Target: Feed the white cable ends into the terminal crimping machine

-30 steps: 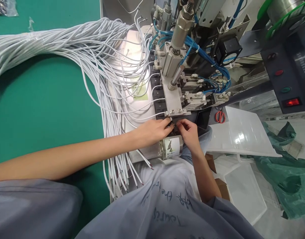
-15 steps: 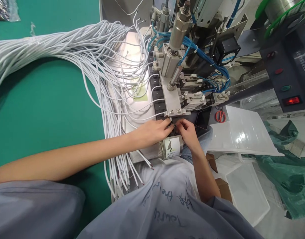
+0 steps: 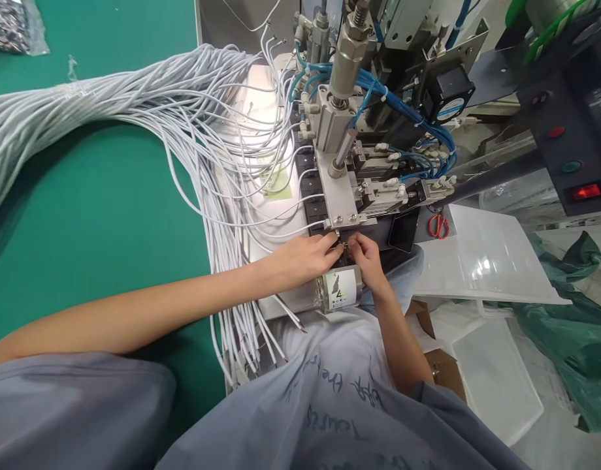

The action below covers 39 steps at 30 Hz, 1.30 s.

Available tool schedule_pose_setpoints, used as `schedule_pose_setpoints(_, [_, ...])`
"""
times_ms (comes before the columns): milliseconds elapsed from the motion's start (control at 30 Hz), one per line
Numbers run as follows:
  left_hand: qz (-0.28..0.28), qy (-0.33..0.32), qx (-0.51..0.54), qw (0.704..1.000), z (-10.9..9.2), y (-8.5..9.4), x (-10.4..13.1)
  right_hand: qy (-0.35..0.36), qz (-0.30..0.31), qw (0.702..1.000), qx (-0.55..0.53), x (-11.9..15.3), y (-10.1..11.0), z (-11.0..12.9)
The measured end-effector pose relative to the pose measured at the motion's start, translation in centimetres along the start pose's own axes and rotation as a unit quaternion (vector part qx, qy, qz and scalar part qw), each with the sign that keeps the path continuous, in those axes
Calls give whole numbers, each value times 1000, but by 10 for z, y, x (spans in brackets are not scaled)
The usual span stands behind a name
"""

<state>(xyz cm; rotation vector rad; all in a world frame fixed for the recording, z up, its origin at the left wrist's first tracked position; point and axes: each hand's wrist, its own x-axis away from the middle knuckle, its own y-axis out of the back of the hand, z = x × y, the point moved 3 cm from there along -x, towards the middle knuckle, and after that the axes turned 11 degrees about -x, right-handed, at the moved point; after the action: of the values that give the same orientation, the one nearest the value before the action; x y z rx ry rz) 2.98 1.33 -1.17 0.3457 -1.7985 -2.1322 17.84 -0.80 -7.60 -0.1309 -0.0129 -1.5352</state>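
My left hand (image 3: 305,258) reaches in from the left with its fingers bent together at the front end of the machine's black fixture track (image 3: 316,207). Facing it, my right hand (image 3: 366,256) pinches at the same spot, its fingertips close to the left ones. Whatever small part lies between the fingertips is too tiny to make out. Just below the hands lies a clear jar (image 3: 340,289) with a white and green label. White cables (image 3: 222,215) run from a large bundle into the track, under the metal press block (image 3: 340,196).
Pneumatic cylinders with blue hoses (image 3: 403,108) rise behind the hands. To the right are a dark phone-like slab (image 3: 403,230), red-handled scissors (image 3: 438,226), a white panel (image 3: 487,261) and a control box (image 3: 569,124). A green mat (image 3: 109,215) covers the left table.
The view has shifted slightly. Both hands stay at the same spot by the track, with only small finger movement; the cables and machine look unchanged.
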Motion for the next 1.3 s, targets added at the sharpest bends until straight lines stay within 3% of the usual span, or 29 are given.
schedule_pose_setpoints(167, [8, 16, -14, 1000, 1, 10, 4, 17, -12, 999, -28, -2, -3, -6])
schedule_pose_setpoints(367, [61, 49, -37, 996, 3, 23, 13, 20, -20, 999, 16, -1, -5, 1])
schedule_pose_setpoints(567, [61, 56, -56, 995, -2, 19, 10, 9, -67, 997, 43, 5, -7, 2])
schedule_pose_setpoints(767, [55, 66, -61, 994, -3, 20, 13, 8, -42, 998, 37, -3, -5, -2])
schedule_pose_setpoints(900, [55, 83, -84, 991, -1, 32, 18, 51, -157, 982, 88, 3, 10, 9])
schedule_pose_setpoints(967, [87, 110, -81, 987, 1, 35, 19, 86, -216, 967, 102, 21, 12, 23])
schedule_pose_setpoints(1033, [125, 153, -72, 978, 5, 33, 17, 116, -230, 958, 127, 45, 3, 38])
schedule_pose_setpoints(1100, [149, 189, -61, 969, 9, 31, 16, 115, -173, 964, 166, 66, -16, 49])
schedule_pose_setpoints(1200, [164, 200, -44, 965, 12, 28, 14, 66, -2, 973, 220, 88, -55, 49])
schedule_pose_setpoints(1300, [167, 201, -35, 965, 12, 28, 14, 37, 79, 950, 300, 95, -84, 38])
